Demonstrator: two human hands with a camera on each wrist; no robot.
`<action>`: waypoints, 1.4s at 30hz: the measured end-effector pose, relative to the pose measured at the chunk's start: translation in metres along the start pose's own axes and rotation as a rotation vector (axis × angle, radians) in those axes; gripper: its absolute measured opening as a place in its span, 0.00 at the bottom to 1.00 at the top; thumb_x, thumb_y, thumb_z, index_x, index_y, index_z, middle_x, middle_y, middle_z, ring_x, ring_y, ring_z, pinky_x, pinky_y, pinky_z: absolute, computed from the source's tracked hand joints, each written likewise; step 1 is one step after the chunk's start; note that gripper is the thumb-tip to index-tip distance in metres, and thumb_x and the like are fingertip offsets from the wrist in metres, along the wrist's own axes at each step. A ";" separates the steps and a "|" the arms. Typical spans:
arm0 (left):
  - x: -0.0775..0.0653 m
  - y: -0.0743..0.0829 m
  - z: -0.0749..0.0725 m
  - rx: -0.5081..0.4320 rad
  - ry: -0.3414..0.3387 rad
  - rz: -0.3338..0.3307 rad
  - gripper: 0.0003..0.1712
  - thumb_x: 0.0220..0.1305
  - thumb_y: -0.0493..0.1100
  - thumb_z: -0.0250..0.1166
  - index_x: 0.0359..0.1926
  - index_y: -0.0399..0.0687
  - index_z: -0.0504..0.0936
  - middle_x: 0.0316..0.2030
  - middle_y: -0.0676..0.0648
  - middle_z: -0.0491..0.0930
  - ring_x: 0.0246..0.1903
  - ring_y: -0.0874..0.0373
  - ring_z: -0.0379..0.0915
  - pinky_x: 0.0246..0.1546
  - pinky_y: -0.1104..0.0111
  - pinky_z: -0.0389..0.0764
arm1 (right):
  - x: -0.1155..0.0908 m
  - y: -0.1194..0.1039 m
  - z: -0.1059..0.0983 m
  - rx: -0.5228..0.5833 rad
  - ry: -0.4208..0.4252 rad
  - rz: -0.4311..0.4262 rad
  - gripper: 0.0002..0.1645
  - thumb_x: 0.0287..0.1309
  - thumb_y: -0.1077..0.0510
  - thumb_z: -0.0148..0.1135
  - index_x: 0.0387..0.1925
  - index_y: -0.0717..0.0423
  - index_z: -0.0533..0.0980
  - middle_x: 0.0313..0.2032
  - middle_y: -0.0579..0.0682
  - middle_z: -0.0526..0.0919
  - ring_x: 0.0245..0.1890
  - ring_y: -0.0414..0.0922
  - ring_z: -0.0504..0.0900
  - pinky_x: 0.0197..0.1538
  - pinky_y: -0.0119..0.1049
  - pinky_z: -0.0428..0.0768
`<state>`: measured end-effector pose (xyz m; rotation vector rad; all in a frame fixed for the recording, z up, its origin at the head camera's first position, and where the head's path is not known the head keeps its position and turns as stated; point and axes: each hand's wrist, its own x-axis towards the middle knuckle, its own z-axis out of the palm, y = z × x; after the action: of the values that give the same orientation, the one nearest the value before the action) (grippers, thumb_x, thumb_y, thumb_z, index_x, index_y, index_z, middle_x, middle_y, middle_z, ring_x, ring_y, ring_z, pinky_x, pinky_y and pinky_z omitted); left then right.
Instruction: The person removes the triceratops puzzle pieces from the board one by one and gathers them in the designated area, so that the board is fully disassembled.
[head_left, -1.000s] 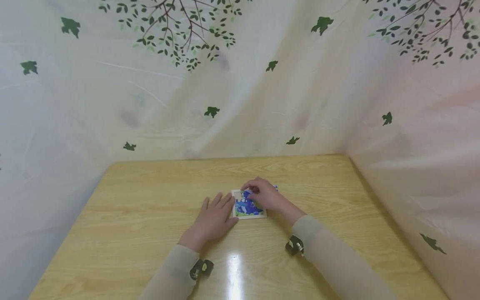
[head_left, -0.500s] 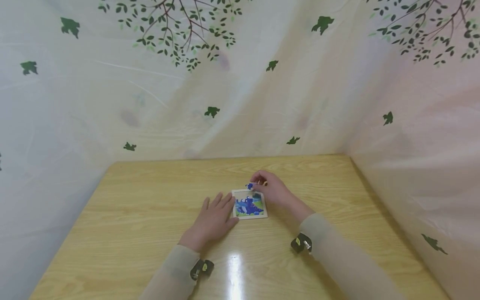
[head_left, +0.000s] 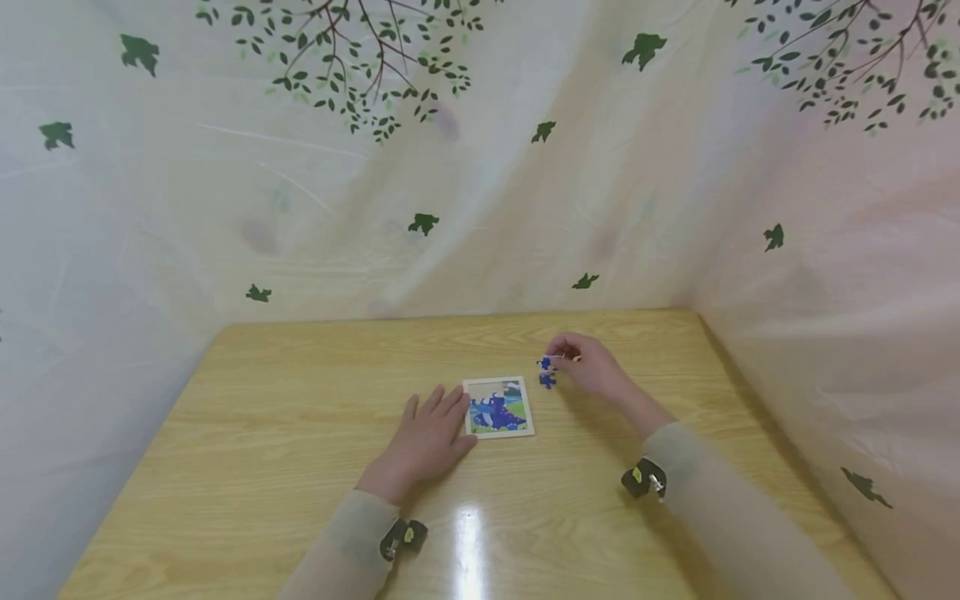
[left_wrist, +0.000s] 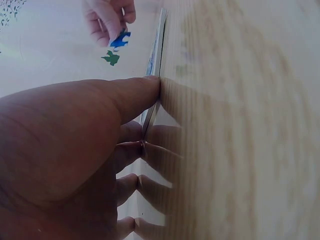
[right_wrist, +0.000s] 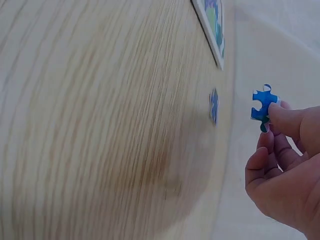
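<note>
A small jigsaw puzzle with a blue dinosaur picture lies in a white frame (head_left: 529,408) on the table; a pale patch shows along its top. My left hand (head_left: 426,437) rests with straight fingers at the frame's left side, the thumb (left_wrist: 142,92) touching its near edge. To the right of the frame, above the table, my right hand (head_left: 588,367) pinches a blue jigsaw piece (right_wrist: 262,106) between thumb and fingers. Another blue jigsaw piece (right_wrist: 214,107) lies on the tabletop just below it, beside the frame.
The wooden table (head_left: 300,375) reaches back to a pale cloth backdrop (head_left: 337,250) printed with leaves and branches. More cloth hangs along both sides. Each sleeve carries a small dark wrist camera (head_left: 643,478).
My right hand has moved from over the puzzle to the right, carrying the jigsaw piece, which uncovers the frame. My left hand has stayed in place.
</note>
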<state>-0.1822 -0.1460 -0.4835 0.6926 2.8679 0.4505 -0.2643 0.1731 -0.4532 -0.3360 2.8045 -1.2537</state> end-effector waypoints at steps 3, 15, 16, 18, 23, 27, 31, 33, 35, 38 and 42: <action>0.000 0.000 0.000 0.003 0.003 0.000 0.43 0.85 0.62 0.56 0.87 0.44 0.61 0.87 0.43 0.54 0.86 0.37 0.43 0.83 0.33 0.41 | -0.003 0.006 -0.008 -0.019 -0.001 0.017 0.07 0.80 0.63 0.63 0.53 0.57 0.84 0.49 0.54 0.86 0.51 0.53 0.82 0.49 0.42 0.83; -0.002 0.000 -0.001 0.005 -0.001 0.001 0.42 0.86 0.62 0.55 0.87 0.44 0.60 0.87 0.43 0.54 0.86 0.37 0.43 0.83 0.33 0.41 | -0.003 0.025 -0.021 -0.060 -0.061 0.088 0.06 0.78 0.64 0.65 0.50 0.58 0.85 0.47 0.54 0.87 0.52 0.53 0.81 0.60 0.52 0.81; -0.002 -0.001 0.000 0.006 0.001 0.002 0.42 0.86 0.62 0.55 0.87 0.44 0.60 0.87 0.43 0.54 0.86 0.37 0.43 0.83 0.33 0.41 | -0.003 0.026 -0.021 -0.065 -0.064 0.087 0.06 0.78 0.64 0.66 0.49 0.58 0.86 0.47 0.53 0.87 0.52 0.53 0.81 0.61 0.52 0.81; -0.002 -0.001 0.000 0.005 0.002 0.004 0.42 0.86 0.62 0.55 0.87 0.44 0.61 0.87 0.43 0.54 0.86 0.37 0.43 0.83 0.33 0.41 | -0.003 0.027 -0.020 -0.066 -0.070 0.086 0.05 0.78 0.64 0.65 0.49 0.58 0.86 0.46 0.53 0.87 0.51 0.53 0.81 0.61 0.53 0.81; -0.001 0.000 0.001 0.002 0.000 0.000 0.43 0.86 0.62 0.55 0.87 0.45 0.60 0.87 0.43 0.53 0.86 0.37 0.43 0.83 0.34 0.40 | 0.000 0.033 -0.015 -0.066 -0.063 0.080 0.06 0.78 0.64 0.65 0.49 0.60 0.86 0.46 0.55 0.87 0.51 0.54 0.82 0.61 0.54 0.81; -0.001 0.001 0.001 0.002 0.001 -0.004 0.42 0.86 0.62 0.55 0.87 0.45 0.60 0.87 0.44 0.53 0.86 0.37 0.43 0.83 0.34 0.40 | 0.003 0.034 -0.012 -0.076 -0.052 0.100 0.07 0.79 0.64 0.64 0.50 0.61 0.86 0.48 0.56 0.87 0.54 0.56 0.82 0.65 0.57 0.80; -0.001 0.002 0.000 0.001 0.002 -0.006 0.42 0.86 0.62 0.56 0.87 0.45 0.61 0.87 0.44 0.53 0.86 0.37 0.43 0.83 0.34 0.40 | 0.004 0.034 -0.009 -0.085 -0.050 0.109 0.07 0.79 0.64 0.64 0.50 0.62 0.85 0.49 0.58 0.87 0.55 0.57 0.82 0.66 0.57 0.79; -0.001 0.002 0.000 0.002 0.001 -0.007 0.42 0.85 0.62 0.56 0.87 0.45 0.61 0.87 0.43 0.53 0.86 0.37 0.43 0.83 0.34 0.40 | 0.004 0.034 -0.008 -0.091 -0.051 0.109 0.07 0.79 0.64 0.64 0.50 0.62 0.86 0.49 0.58 0.86 0.55 0.57 0.82 0.66 0.58 0.79; -0.001 0.002 0.000 0.003 -0.002 -0.008 0.43 0.85 0.62 0.55 0.87 0.45 0.60 0.87 0.44 0.53 0.86 0.37 0.43 0.83 0.34 0.40 | 0.004 0.035 -0.007 -0.101 -0.056 0.105 0.07 0.79 0.64 0.64 0.50 0.62 0.86 0.49 0.58 0.86 0.54 0.57 0.82 0.65 0.58 0.79; -0.001 0.002 0.000 0.001 -0.003 -0.008 0.43 0.85 0.62 0.55 0.87 0.45 0.60 0.87 0.44 0.53 0.86 0.37 0.43 0.83 0.34 0.40 | 0.004 0.034 -0.006 -0.107 -0.066 0.110 0.08 0.80 0.64 0.64 0.49 0.62 0.86 0.48 0.58 0.85 0.53 0.56 0.81 0.64 0.56 0.79; -0.001 0.001 0.000 0.004 -0.003 -0.008 0.43 0.85 0.63 0.55 0.87 0.45 0.60 0.87 0.44 0.53 0.86 0.37 0.43 0.83 0.34 0.40 | 0.004 0.034 -0.006 -0.107 -0.072 0.118 0.07 0.80 0.64 0.63 0.49 0.61 0.86 0.48 0.57 0.84 0.52 0.54 0.80 0.61 0.54 0.80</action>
<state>-0.1805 -0.1453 -0.4834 0.6811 2.8685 0.4426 -0.2753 0.1987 -0.4744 -0.2120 2.7907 -1.0492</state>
